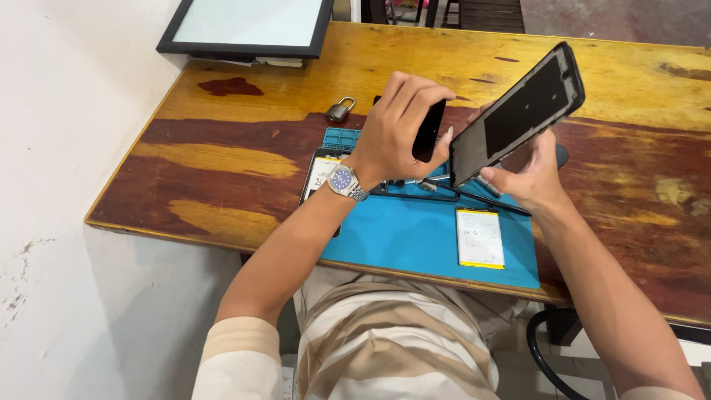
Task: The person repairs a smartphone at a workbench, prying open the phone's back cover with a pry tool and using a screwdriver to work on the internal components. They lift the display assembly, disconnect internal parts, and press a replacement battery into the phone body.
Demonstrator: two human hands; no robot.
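A thin black phone panel (518, 111), matte inside, tilts above the blue mat (415, 237), pinched at its lower edge by the right hand (529, 178). The left hand (400, 126), beside it, grips a dark phone body (429, 130). Below the right hand lies a white, yellow-edged battery (480, 237).

Materials and finishes, taken outward from the blue mat (415, 237)

Blue mat: matt, smooth, rubber-like sheet. Under it, worktop (222, 159): varnished wood, glossy, worn in blotches. Above the mat, phone back cover (518, 111): black plastic, dull inner face; dark phone body (428, 133): glossy. On the mat's near right, battery (480, 237): white and yellow smooth wrap. Beyond its far left corner, padlock (339, 111): dull metal. Left of the mat, wristwatch (345, 181): polished metal links.
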